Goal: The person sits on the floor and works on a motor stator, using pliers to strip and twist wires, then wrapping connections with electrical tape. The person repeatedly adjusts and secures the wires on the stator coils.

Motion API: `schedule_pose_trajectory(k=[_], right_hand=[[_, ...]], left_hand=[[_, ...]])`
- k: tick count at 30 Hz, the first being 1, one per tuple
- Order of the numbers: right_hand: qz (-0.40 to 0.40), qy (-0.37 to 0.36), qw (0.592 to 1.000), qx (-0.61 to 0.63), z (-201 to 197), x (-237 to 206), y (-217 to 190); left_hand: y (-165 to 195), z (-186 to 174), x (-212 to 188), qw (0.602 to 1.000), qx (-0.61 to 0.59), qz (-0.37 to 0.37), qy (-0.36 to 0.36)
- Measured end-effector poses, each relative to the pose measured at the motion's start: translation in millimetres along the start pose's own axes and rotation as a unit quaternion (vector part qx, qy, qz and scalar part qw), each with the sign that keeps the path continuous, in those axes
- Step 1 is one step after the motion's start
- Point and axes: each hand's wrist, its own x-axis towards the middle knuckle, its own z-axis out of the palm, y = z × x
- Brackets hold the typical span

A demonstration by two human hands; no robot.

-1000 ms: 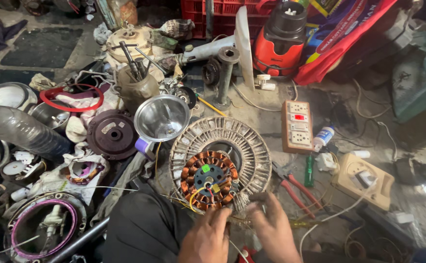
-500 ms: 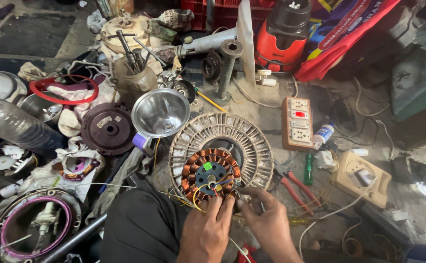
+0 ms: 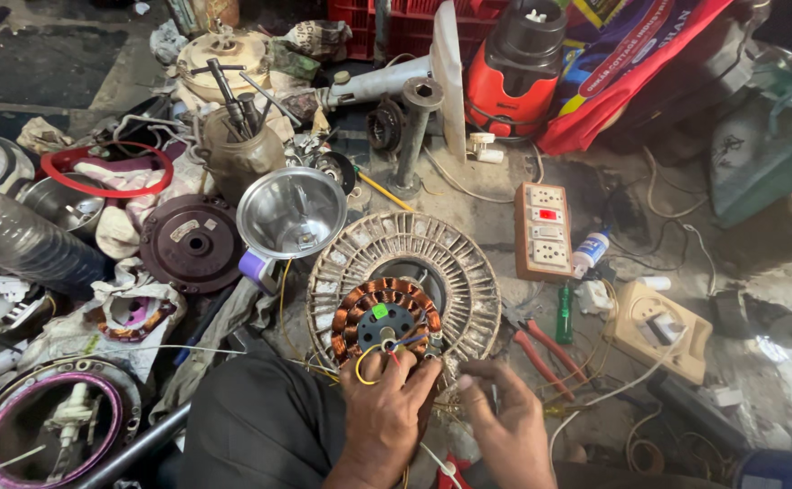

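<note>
- While the stator (image 3: 385, 319) with copper coils sits inside the round ribbed fan housing (image 3: 405, 281) on the floor (image 3: 486, 195), both hands work at its near edge.
- Left hand (image 3: 387, 403): fingers curled closed, pinching the coloured wires (image 3: 387, 353) (yellow, blue, red) that come off the stator's near side; touching the stator rim.
- Right hand (image 3: 505, 417): just right of the stator's near edge, fingers bent and pinched on a thin wire end; what exactly it grips is too small to tell.
- Green tag on the stator, just above its centre hole.
- Red-handled pliers (image 3: 545, 349): right of the housing, touching its rim or just beside it, lying flat.
- Green screwdriver (image 3: 564, 314): further right of the housing, past the pliers.
- Socket board (image 3: 543, 231): up-right of the housing, red switch lit.
- Metal funnel (image 3: 291, 214): up-left of the housing, just beside it, mouth up.
- Dark round disc (image 3: 191, 243): left of the funnel.
- Red-and-black blender base (image 3: 515, 68): far beyond the housing, upright.
- Beige switch box (image 3: 662, 330): well right of the housing.
- Dark trouser knee (image 3: 260, 426): near-left of the housing, under the left forearm.
</note>
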Motion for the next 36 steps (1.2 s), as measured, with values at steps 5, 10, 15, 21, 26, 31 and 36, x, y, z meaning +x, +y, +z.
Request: schedule_pose_trajectory(k=[5, 10, 15, 21, 26, 31, 36], right_hand=[[0.000, -0.001, 0.976, 0.216, -10.5, 8.8, 34.7], [0.026, -0.025, 0.977, 0.211, -11.0, 10.5, 40.2], [-0.258, -0.031, 0.965, 0.015, 16.2, -1.2, 14.1], [-0.146, 0.027, 0.981, -0.124, 41.3, -5.2, -17.8], [-0.298, 0.025, 0.948, -0.112, 40.5, -8.0, -27.2], [-0.223, 0.048, 0.968, -0.106, 40.4, -6.0, -32.8], [-0.091, 0.045, 0.988, -0.113, 37.2, 1.5, -29.3]], left_hand=[[4.3, -4.1, 3.7, 1.000, -0.028, -0.008, -0.006], [1.0, -7.0, 8.1, 0.996, -0.049, 0.056, 0.053], [3.7, -12.2, 7.2, 0.982, -0.151, -0.012, 0.112], [6.1, -15.5, 8.1, 0.974, -0.188, 0.006, 0.127], [0.6, -24.0, 0.7, 0.963, -0.246, 0.031, 0.104], [-5.6, -29.9, -6.2, 0.982, -0.166, -0.036, 0.078], [-8.5, -23.4, 0.0, 0.991, -0.118, -0.053, 0.036]])
